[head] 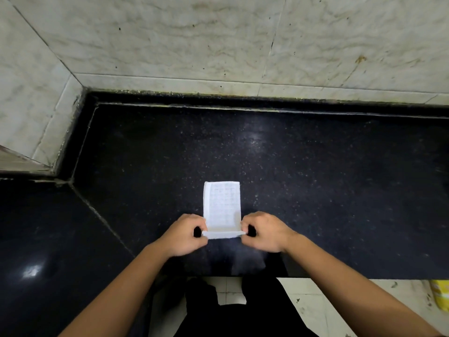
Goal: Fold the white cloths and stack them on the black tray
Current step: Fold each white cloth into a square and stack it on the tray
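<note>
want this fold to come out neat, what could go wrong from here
1. The left hand and right hand pinch only the near corners of the white cloth, lifting that end. If one hand travels further than the other, the fold will probably land skewed.
2. The cloth's far end lies unheld on the glossy black counter, so it may slide as the near end comes over.

No text, label, brand, number or sign can be read. Faint grey rows are seen on the white cloth [222, 205], but they are too blurred to be told apart as letters or as a woven pattern. On the yellow object [441, 295] at the lower right edge of the view, nothing legible can be made out.
</note>
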`<action>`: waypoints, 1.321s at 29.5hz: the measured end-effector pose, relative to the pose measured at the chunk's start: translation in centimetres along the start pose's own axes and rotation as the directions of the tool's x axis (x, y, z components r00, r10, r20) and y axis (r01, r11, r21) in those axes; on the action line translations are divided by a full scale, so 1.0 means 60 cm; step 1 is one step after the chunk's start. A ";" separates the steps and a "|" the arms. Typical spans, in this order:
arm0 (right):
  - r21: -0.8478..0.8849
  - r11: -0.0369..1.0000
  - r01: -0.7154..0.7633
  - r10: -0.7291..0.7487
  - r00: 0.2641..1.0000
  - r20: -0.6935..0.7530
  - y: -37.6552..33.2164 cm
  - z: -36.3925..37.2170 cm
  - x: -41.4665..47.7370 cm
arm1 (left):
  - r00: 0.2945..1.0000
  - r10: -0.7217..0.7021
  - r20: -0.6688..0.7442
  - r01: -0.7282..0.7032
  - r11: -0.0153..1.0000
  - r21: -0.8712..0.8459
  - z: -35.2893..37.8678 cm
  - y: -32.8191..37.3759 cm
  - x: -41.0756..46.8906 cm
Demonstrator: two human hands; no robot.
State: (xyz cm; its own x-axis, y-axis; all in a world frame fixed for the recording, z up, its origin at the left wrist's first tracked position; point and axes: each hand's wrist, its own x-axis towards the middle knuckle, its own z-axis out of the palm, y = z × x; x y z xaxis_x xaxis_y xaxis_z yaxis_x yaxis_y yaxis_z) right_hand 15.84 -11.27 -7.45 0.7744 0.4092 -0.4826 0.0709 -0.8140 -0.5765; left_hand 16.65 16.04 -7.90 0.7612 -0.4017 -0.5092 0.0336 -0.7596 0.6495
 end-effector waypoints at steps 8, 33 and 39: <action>0.579 0.790 -0.200 0.363 0.915 -0.180 0.012 -0.024 0.084 | 0.900 -0.339 -0.274 0.129 0.807 -0.576 -0.025 0.021 0.078; 0.400 0.854 -0.332 0.464 0.834 -0.299 0.002 -0.030 0.145 | 0.805 -0.214 -0.554 0.199 0.976 -0.088 -0.002 0.002 0.152; 0.623 0.679 -0.388 0.584 0.800 -0.138 0.002 -0.005 0.097 | 0.790 -0.371 -0.489 0.227 0.917 -0.329 0.003 0.011 0.116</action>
State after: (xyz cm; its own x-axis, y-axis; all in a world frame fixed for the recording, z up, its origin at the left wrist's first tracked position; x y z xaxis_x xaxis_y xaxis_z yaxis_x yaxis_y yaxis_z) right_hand 20.55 -9.10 -10.16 0.7476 -0.2047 -0.6318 -0.6443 -0.4544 -0.6152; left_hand 21.84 12.65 -11.12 0.9051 0.2148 -0.3671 0.4168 -0.6196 0.6652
